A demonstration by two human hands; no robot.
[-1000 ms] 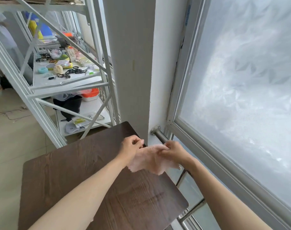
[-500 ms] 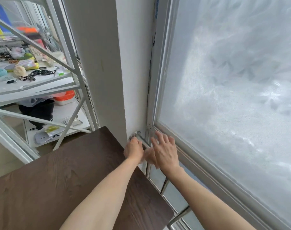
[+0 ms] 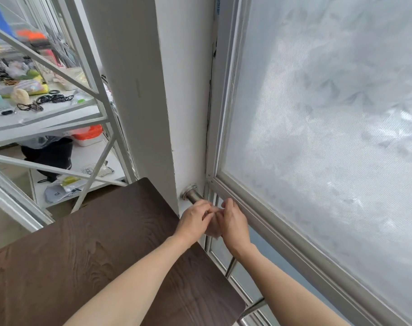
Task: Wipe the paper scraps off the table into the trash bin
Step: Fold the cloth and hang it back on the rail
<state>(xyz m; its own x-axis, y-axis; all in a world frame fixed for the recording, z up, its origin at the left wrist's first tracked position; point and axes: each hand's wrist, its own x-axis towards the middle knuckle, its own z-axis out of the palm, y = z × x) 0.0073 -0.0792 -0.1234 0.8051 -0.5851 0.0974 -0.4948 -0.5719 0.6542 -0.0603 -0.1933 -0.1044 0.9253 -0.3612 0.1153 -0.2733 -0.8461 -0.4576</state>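
My left hand [image 3: 194, 220] and my right hand [image 3: 233, 222] meet just past the far right corner of the dark wooden table [image 3: 94, 255], at the metal rail [image 3: 192, 196] under the window. Both hands pinch a pale pink cloth [image 3: 213, 228] that hangs bunched between them over the rail. Most of the cloth is hidden by my fingers. No paper scraps and no trash bin are in view.
A frosted window [image 3: 329, 114] in a grey frame fills the right side. A white pillar [image 3: 153, 90] stands behind the table's corner. White metal shelves [image 3: 59, 118] with several small items stand at the left.
The cloth was spread between my hands above the table; my hands have carried it to the rail and now bunch it there. My view has turned right toward the window.
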